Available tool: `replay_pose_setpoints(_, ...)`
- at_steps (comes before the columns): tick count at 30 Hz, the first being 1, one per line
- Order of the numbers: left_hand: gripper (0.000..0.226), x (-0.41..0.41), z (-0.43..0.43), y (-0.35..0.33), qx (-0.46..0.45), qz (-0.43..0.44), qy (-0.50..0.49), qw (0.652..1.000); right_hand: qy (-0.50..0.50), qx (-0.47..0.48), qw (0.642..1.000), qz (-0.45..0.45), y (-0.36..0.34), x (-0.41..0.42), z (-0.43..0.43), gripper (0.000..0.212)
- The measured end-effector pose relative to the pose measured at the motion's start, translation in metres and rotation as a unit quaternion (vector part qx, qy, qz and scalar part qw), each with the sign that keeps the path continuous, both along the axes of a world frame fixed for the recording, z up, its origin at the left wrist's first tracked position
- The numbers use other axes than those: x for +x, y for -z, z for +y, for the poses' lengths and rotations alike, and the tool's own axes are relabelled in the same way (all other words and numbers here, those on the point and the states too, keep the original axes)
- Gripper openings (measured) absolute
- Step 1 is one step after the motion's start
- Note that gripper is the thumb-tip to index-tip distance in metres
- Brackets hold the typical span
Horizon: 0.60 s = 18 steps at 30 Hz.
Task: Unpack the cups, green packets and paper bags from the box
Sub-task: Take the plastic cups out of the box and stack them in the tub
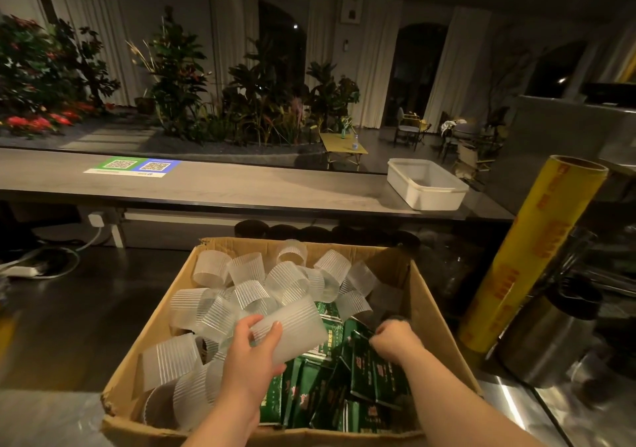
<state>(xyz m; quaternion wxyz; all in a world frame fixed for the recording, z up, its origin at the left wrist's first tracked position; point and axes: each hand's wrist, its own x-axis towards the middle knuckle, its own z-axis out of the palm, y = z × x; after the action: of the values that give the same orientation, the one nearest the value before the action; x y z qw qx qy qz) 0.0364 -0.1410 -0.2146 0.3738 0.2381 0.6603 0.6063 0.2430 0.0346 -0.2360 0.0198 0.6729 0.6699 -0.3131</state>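
Yellow film roll [537,250] stands just beside the cardboard box [434,309].

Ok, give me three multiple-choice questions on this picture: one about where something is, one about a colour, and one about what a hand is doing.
1. Where does the white tub sit?
A) on the floor
B) on the counter beyond the cardboard box
C) on a chair

2. What colour is the large roll to the right of the box?
A) yellow
B) blue
C) white

3. What is the left hand doing?
A) lying flat on the counter
B) holding a green packet
C) gripping a ribbed clear cup

Answers:
1 B, the tub stands near the counter's right end.
2 A, its wrap is plainly yellow.
3 C, its fingers and thumb curl round the cup over the box.
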Motion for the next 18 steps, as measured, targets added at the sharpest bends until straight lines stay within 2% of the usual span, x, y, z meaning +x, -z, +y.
replay_pose_setpoints(2,0.031,0.002,0.001,-0.001,0.001,0.006,0.001,1.0,-0.004,-0.064,0.998,0.011,0.01,0.007,-0.002,0.035)
replay_pose_setpoints(4,0.031,0.002,0.0,-0.001,0.003,0.008,-0.001,1.0,0.0,-0.065,0.998,0.018,0.02,0.008,-0.002,0.029)
replay_pose_setpoints(7,0.031,0.001,-0.001,-0.001,-0.001,0.009,-0.004,1.0,0.027,0.044,0.999,0.011,0.01,0.003,-0.003,0.02)
replay_pose_setpoints(9,0.031,0.0,-0.001,-0.001,-0.001,0.011,-0.009,1.0,0.045,0.126,0.99,0.053,-0.01,-0.003,-0.01,0.016)
replay_pose_setpoints(11,0.033,-0.001,0.0,-0.001,-0.002,0.014,-0.01,1.0,0.039,0.193,0.971,0.135,-0.03,-0.01,-0.022,0.019)
replay_pose_setpoints(12,0.034,-0.002,0.001,-0.001,-0.002,0.016,-0.009,1.0,0.033,0.204,0.957,0.204,-0.038,-0.016,-0.029,0.022)
replay_pose_setpoints(15,0.036,-0.002,0.001,-0.001,-0.006,0.015,-0.008,1.0,0.026,0.092,0.892,0.442,-0.059,-0.034,-0.055,0.024)
replay_pose_setpoints(16,0.035,-0.001,0.001,-0.001,-0.003,0.013,-0.009,1.0,0.018,0.06,0.87,0.49,-0.059,-0.039,-0.06,0.019)
replay_pose_setpoints(18,0.033,-0.001,0.0,-0.003,0.006,0.004,-0.018,1.0,-0.004,0.034,0.848,0.529,-0.055,-0.047,-0.069,0.018)
